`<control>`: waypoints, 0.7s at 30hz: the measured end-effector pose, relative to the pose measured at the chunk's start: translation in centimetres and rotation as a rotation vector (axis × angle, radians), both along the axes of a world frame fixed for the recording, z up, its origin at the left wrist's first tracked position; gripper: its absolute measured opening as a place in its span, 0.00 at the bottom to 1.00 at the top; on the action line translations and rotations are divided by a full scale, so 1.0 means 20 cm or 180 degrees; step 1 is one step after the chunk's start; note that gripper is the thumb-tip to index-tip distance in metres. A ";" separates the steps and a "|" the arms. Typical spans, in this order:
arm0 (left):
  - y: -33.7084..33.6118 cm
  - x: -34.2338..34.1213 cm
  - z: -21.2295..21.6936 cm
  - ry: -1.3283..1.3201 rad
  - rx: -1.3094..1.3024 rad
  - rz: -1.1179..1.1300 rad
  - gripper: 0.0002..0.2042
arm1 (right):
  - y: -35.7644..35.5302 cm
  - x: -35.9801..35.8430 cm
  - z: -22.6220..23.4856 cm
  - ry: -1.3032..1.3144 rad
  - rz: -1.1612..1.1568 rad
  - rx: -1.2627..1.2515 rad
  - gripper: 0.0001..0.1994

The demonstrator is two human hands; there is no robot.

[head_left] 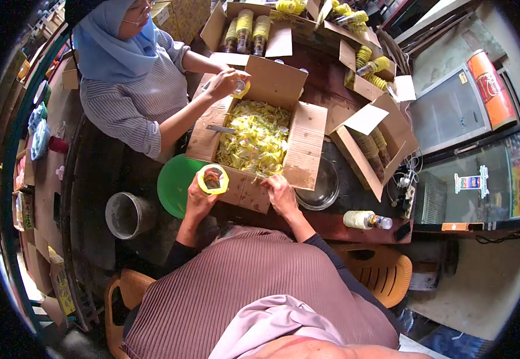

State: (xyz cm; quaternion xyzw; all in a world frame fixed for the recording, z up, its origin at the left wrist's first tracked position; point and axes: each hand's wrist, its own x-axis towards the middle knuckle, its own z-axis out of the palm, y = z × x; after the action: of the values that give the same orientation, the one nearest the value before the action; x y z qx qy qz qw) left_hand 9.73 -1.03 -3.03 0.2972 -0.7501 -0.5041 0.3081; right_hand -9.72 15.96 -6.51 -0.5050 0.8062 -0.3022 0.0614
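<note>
My left hand (199, 198) is wrapped round a cup (213, 179) with a broad yellow rim, its open mouth facing up and something dark and reddish showing inside. My right hand (281, 195) is at the near edge of an open cardboard box (309, 140), fingers drawn together beside the contents; whatever they pinch is hidden. Small yellow scraps or packets (254, 140) fill the box. A flat metal blade (220, 128) lies across its left side. Beyond the box, a co-worker's hands (227, 84) hold another yellow-rimmed cup (240, 88).
A green basin (173, 185) and a grey bucket (127, 215) stand to the left. Right of the box are a round clear lid or bowl (321, 188) and a ribbed stack of cups (365, 219) on its side. Cartons (385, 146) with similar stacks line the right and far sides.
</note>
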 end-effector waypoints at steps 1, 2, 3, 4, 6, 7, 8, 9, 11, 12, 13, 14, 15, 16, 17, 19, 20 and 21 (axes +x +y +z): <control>0.00 0.00 -0.01 0.0088 0.0144 -0.0030 0.26 | -0.01 -0.02 -0.04 -0.0083 0.0332 0.0097 0.06; 0.00 -0.01 -0.01 0.0093 0.0136 -0.0027 0.26 | -0.02 -0.05 -0.08 -0.0077 0.0335 0.0089 0.06; 0.00 0.00 0.01 0.0024 0.0082 -0.0064 0.25 | -0.03 -0.09 -0.13 0.0301 0.0044 0.0240 0.06; 0.00 0.00 0.02 -0.0042 0.0036 -0.0088 0.25 | -0.04 -0.12 -0.13 0.0682 -0.0235 0.0395 0.06; -0.01 0.02 0.01 -0.0065 -0.0008 -0.0081 0.25 | -0.04 -0.22 -0.08 0.0480 -0.0694 0.0185 0.05; -0.02 0.02 0.02 -0.0065 -0.0120 -0.0065 0.25 | -0.02 -0.25 -0.03 0.0086 -0.0877 0.0043 0.05; -0.03 0.04 0.01 -0.0065 -0.0233 -0.0052 0.25 | -0.01 -0.28 0.01 -0.0376 -0.1004 -0.0052 0.05; -0.03 0.05 0.01 -0.0074 -0.0154 0.0015 0.25 | 0.02 -0.28 0.07 -0.0399 -0.0902 0.0046 0.05; -0.04 0.05 -0.01 -0.0075 -0.0029 0.0004 0.25 | 0.06 -0.32 0.10 -0.0225 -0.0634 0.0307 0.06; -0.04 0.05 -0.01 -0.0075 0.0103 -0.0028 0.25 | 0.10 -0.33 0.08 -0.0033 -0.0477 0.0484 0.06; -0.05 0.05 -0.01 -0.0070 0.0098 -0.0011 0.25 | 0.13 -0.33 0.05 0.0198 -0.0518 0.0683 0.08; -0.05 0.04 0.00 -0.0066 -0.0025 -0.0149 0.26 | 0.15 -0.31 0.02 0.0206 -0.0503 0.0675 0.08; -0.05 0.02 0.01 -0.0057 -0.0152 -0.0265 0.28 | 0.15 -0.30 0.03 -0.0271 -0.0723 0.0433 0.09; -0.04 -0.01 0.05 0.0077 -0.0166 -0.0260 0.24 | 0.15 -0.29 0.07 -0.0746 -0.0957 0.0194 0.09; -0.04 -0.04 0.05 0.0143 -0.0243 -0.0324 0.24 | 0.15 -0.27 0.10 -0.0854 -0.1024 0.0372 0.09; -0.03 -0.09 0.06 0.0241 -0.0324 -0.0398 0.24 | 0.11 -0.20 0.20 -0.1000 -0.0898 0.0159 0.09; -0.03 -0.11 0.08 0.0306 -0.0561 -0.0464 0.24 | 0.09 -0.17 0.25 -0.1163 -0.0778 -0.0045 0.08; -0.02 -0.13 0.10 0.0363 -0.0793 -0.0555 0.25 | 0.09 -0.14 0.27 -0.1341 -0.0668 -0.0174 0.08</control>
State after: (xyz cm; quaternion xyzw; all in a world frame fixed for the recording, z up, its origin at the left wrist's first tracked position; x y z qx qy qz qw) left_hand 7.04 -1.36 -1.00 0.1613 -0.8110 -0.4481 0.3397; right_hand -12.50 17.75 -1.07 -0.3457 0.8151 -0.4274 0.1829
